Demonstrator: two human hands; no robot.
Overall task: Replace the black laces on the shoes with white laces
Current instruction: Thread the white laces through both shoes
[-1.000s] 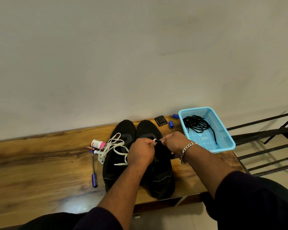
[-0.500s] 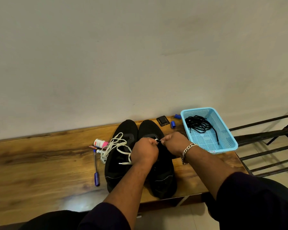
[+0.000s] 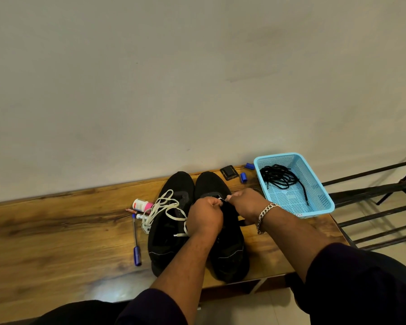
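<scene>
Two black shoes stand side by side on the wooden table, toes toward the wall: the left shoe (image 3: 171, 233) and the right shoe (image 3: 227, 256). A loose white lace (image 3: 164, 205) lies piled on the left shoe. Over the right shoe's front eyelets, my left hand (image 3: 205, 215) and my right hand (image 3: 246, 202) meet, each pinching a short stretch of white lace (image 3: 220, 198) between them. The eyelets are hidden under my fingers. Black laces (image 3: 279, 178) lie in the blue basket (image 3: 324, 195).
Left of the shoes lie a blue pen (image 3: 136, 240), a small white-and-pink bottle (image 3: 141, 204) and markers. A black square item (image 3: 229, 172) and blue caps (image 3: 243, 177) sit by the wall. A black metal rack (image 3: 380, 207) stands right of the table's edge.
Both hands have stayed pinched together over the right shoe; they shifted only slightly toward the toe. The view has drifted a little.
</scene>
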